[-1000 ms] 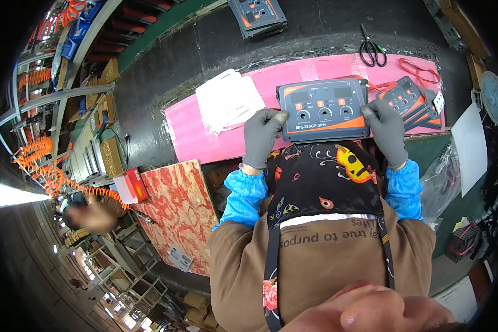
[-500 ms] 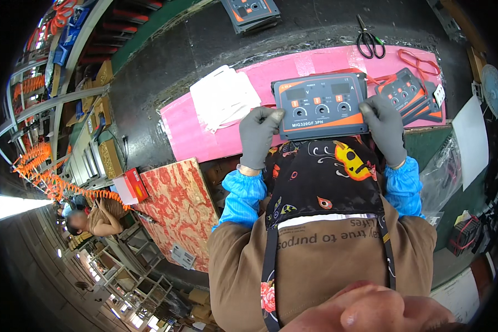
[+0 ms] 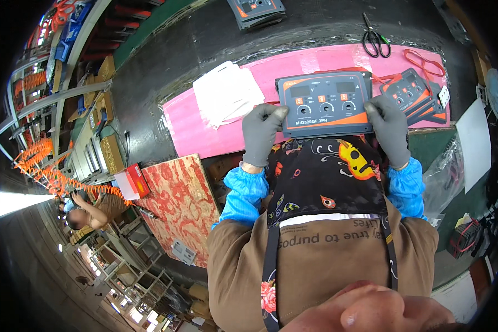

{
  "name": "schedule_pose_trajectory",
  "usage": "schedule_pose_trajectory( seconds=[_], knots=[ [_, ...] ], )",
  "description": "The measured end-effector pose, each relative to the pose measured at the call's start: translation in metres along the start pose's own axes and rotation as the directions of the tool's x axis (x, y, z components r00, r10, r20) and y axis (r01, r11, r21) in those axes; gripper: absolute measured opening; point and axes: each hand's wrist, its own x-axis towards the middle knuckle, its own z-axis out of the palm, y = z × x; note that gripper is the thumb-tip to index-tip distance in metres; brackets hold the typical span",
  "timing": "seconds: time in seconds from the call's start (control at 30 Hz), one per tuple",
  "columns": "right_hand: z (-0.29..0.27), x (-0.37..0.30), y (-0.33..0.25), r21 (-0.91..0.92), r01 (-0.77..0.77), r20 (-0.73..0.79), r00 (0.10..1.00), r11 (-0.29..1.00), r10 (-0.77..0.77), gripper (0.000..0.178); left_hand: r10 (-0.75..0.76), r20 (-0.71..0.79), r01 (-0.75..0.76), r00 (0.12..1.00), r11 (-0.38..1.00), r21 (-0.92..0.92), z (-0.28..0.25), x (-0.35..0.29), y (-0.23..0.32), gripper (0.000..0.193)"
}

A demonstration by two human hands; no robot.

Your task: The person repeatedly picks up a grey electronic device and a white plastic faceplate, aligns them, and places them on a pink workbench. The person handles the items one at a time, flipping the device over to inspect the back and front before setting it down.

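A grey-and-orange control panel faceplate [image 3: 325, 105] with three dials and two dark display windows is held flat at the near edge of a pink sheet [image 3: 285, 71]. My left hand [image 3: 263, 131], in a grey glove, pinches its left edge between thumb and fingers. Gripping the right edge is my gloved right hand [image 3: 389, 128], thumb on top. Beneath this faceplate others seem to be stacked, their red straps showing behind it. Just right of it lie several similar panels [image 3: 412, 97] in a loose pile, with red straps [image 3: 424, 62] beside them.
White cut sheets [image 3: 227, 91] rest on the pink sheet at left. Black-handled scissors [image 3: 375, 43] lie beyond it on the dark table. More panels [image 3: 256, 11] are stacked at the far edge. A red-patterned board [image 3: 177, 205] stands at lower left; another person [image 3: 91, 213] is farther off.
Both hands still hold the faceplate by its sides. The whole scene has shifted slightly right in view, and the distant person's arm has moved.
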Motion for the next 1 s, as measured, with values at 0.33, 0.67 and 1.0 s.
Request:
schedule_pose_trajectory(
  seconds=[0.33, 0.67, 1.0],
  knots=[
    [-0.0002, 0.0010, 0.0002, -0.023, -0.005, 0.015, 1.000, 1.000, 0.005, 0.019, -0.013, -0.015, 0.013, 1.000, 0.999, 0.030, 0.0012, -0.0013, 0.0018, 0.028],
    [-0.0017, 0.0012, -0.0007, -0.029, -0.018, 0.028, 0.999, 0.999, 0.019, 0.019, -0.018, -0.040, 0.018, 0.999, 1.000, 0.012, 0.0030, -0.0011, -0.0015, 0.028],
    [-0.0013, 0.0010, 0.0026, 0.010, 0.001, 0.006, 1.000, 1.000, -0.001, 0.017, -0.020, -0.033, 0.020, 0.999, 1.000, 0.011, 0.0038, -0.0019, 0.0018, 0.027]
  ],
)
